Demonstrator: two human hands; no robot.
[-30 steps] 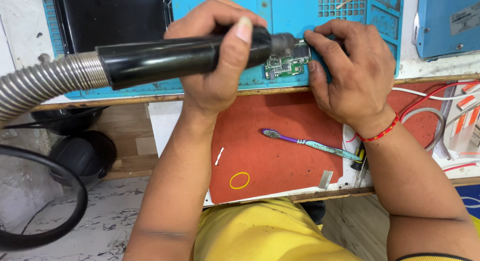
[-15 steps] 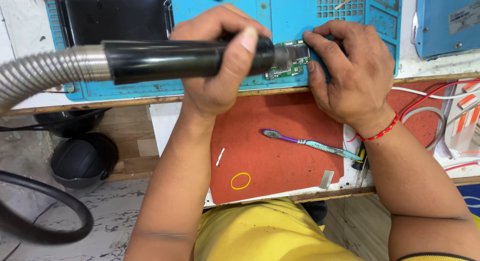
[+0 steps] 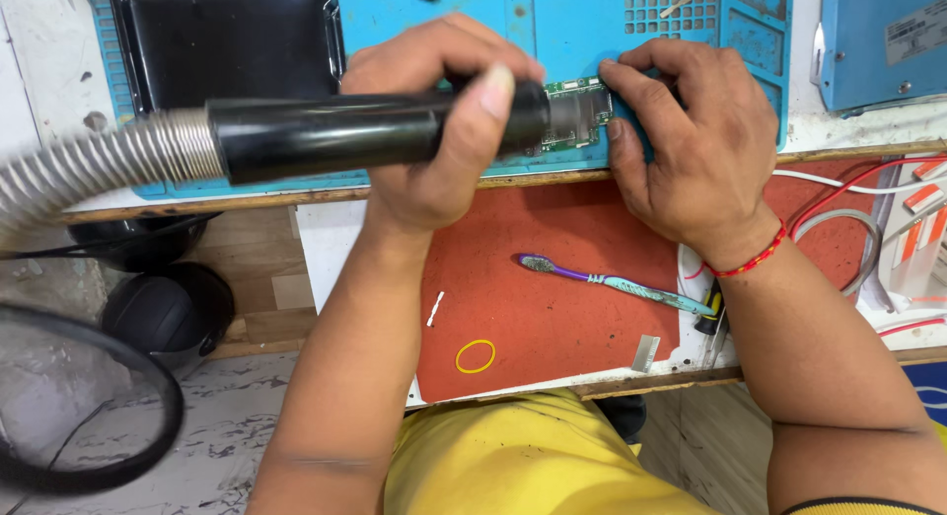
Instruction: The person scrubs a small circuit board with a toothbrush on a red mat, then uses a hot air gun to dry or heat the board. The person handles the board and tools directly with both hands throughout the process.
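Observation:
My left hand (image 3: 444, 130) grips a black nozzle (image 3: 335, 135) on a ribbed grey hose (image 3: 94, 170) that runs off to the left. The nozzle's tip lies over a small green circuit board (image 3: 577, 115) on a blue work mat (image 3: 552, 22). My right hand (image 3: 691, 140) presses on the board's right edge with its fingertips and holds it down. A red thread band circles my right wrist.
A purple and teal toothbrush (image 3: 612, 281), a yellow rubber band (image 3: 474, 356) and a small white bit (image 3: 435, 309) lie on the orange mat (image 3: 552, 308). A black tray (image 3: 227, 41) sits at the back left. Red and white wires (image 3: 868, 219) run at the right. A black round object (image 3: 168, 313) stands on the floor below.
The nozzle and hose have shifted slightly right along the board. My right hand has stayed on the board.

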